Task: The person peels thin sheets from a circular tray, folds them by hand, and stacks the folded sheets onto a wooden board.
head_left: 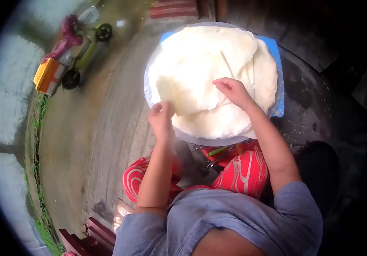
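Large thin pale sheets (196, 59) lie overlapping on a round tray (200, 141), which rests on a blue square surface (279, 64). My left hand (161, 121) is at the tray's lower left, its fingers pinched on the edge of the top sheet. Over the middle of the sheets is my right hand (233, 91), with thumb and fingertips close together; anything between them is too small to make out. Thin straight lines, like sticks, show on the sheets near and above my right hand.
A green scooter (84, 53) with an orange and white box (48, 77) stands at the upper left. Below the tray are a red container (217, 154) and a green-handled tool. Dark red steps (173, 8) are at the top.
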A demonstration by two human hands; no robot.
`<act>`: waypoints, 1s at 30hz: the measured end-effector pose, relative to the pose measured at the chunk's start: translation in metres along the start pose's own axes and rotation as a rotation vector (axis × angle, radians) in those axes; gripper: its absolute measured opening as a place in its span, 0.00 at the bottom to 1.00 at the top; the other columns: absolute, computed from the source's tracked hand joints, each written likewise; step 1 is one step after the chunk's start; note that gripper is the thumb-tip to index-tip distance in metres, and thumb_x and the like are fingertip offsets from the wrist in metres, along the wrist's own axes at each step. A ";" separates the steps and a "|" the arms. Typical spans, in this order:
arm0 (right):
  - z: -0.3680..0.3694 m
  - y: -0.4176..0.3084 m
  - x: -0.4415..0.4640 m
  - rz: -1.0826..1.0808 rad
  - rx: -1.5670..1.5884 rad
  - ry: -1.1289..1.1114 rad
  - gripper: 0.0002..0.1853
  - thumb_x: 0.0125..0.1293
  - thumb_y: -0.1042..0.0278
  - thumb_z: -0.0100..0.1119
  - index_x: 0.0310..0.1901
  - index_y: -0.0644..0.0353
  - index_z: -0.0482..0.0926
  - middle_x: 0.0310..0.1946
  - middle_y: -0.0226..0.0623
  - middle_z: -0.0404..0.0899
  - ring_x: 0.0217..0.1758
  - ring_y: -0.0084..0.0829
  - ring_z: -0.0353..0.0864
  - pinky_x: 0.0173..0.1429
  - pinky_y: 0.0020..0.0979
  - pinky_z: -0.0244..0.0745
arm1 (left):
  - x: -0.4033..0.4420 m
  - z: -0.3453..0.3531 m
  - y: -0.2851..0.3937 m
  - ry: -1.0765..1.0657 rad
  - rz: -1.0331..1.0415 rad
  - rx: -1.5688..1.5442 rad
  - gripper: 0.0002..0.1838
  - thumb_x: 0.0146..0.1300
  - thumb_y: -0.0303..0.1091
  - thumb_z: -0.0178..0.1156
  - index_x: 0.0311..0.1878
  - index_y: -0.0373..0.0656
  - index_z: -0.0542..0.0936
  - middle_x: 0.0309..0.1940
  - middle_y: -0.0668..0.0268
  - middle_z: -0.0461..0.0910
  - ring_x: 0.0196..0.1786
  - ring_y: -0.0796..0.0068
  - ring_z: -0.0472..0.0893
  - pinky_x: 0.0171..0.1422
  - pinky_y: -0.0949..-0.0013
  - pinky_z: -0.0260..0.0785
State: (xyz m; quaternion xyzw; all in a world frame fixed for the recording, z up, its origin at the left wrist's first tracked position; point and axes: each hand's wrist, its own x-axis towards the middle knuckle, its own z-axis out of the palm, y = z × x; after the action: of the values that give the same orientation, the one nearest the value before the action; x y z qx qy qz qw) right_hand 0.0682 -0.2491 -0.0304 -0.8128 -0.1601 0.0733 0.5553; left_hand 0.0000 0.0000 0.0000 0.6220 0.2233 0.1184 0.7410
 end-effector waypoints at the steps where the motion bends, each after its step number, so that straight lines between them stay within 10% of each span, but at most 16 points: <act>1: -0.004 -0.006 0.000 0.075 0.136 -0.015 0.27 0.67 0.44 0.54 0.61 0.53 0.72 0.53 0.35 0.77 0.52 0.30 0.77 0.57 0.29 0.72 | -0.007 0.020 0.007 -0.070 0.035 -0.009 0.13 0.58 0.33 0.63 0.41 0.33 0.77 0.33 0.65 0.81 0.35 0.74 0.80 0.43 0.68 0.74; 5: -0.021 -0.031 -0.001 0.407 0.694 -0.016 0.25 0.69 0.52 0.53 0.59 0.63 0.72 0.46 0.35 0.79 0.50 0.24 0.77 0.53 0.26 0.72 | -0.012 0.092 -0.017 -0.314 0.262 0.348 0.20 0.62 0.39 0.62 0.47 0.29 0.76 0.35 0.55 0.82 0.34 0.75 0.79 0.37 0.75 0.70; 9: -0.021 0.020 0.011 0.405 0.407 0.043 0.24 0.60 0.63 0.62 0.56 0.65 0.72 0.44 0.35 0.79 0.45 0.21 0.77 0.49 0.26 0.72 | -0.018 0.119 -0.013 -0.590 0.266 0.769 0.21 0.63 0.43 0.60 0.47 0.31 0.78 0.45 0.47 0.80 0.48 0.55 0.80 0.48 0.63 0.73; 12: -0.016 0.019 0.007 0.423 0.298 0.162 0.20 0.55 0.75 0.60 0.52 0.67 0.74 0.42 0.36 0.80 0.42 0.23 0.78 0.46 0.25 0.72 | 0.019 0.107 -0.037 -0.404 0.962 1.023 0.15 0.61 0.36 0.58 0.46 0.37 0.80 0.51 0.51 0.78 0.59 0.48 0.73 0.60 0.58 0.66; 15: -0.014 0.024 0.010 0.372 0.258 0.152 0.19 0.54 0.75 0.61 0.49 0.68 0.76 0.42 0.40 0.81 0.42 0.28 0.80 0.47 0.27 0.74 | 0.026 0.086 -0.051 -0.515 0.698 1.506 0.32 0.68 0.55 0.45 0.70 0.47 0.61 0.71 0.57 0.57 0.74 0.53 0.52 0.73 0.41 0.42; 20: -0.004 0.022 0.007 0.027 -0.649 0.511 0.22 0.54 0.64 0.67 0.48 0.65 0.76 0.46 0.42 0.80 0.44 0.41 0.81 0.52 0.37 0.75 | 0.027 0.073 -0.079 -0.470 0.771 1.563 0.36 0.69 0.62 0.36 0.74 0.52 0.51 0.75 0.59 0.47 0.77 0.56 0.44 0.74 0.39 0.31; 30: -0.018 0.000 0.040 0.505 -0.050 0.049 0.29 0.56 0.62 0.64 0.57 0.67 0.69 0.49 0.49 0.78 0.54 0.40 0.77 0.56 0.36 0.73 | 0.030 0.068 -0.076 -0.494 0.682 1.417 0.35 0.67 0.58 0.43 0.73 0.52 0.55 0.74 0.56 0.48 0.76 0.51 0.43 0.74 0.40 0.31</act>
State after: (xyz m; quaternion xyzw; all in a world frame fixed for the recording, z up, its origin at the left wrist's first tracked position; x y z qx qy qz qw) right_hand 0.1109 -0.2518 -0.0216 -0.8419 0.0597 0.1860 0.5030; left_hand 0.0515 -0.0607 -0.0707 0.9839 -0.1256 0.0277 0.1240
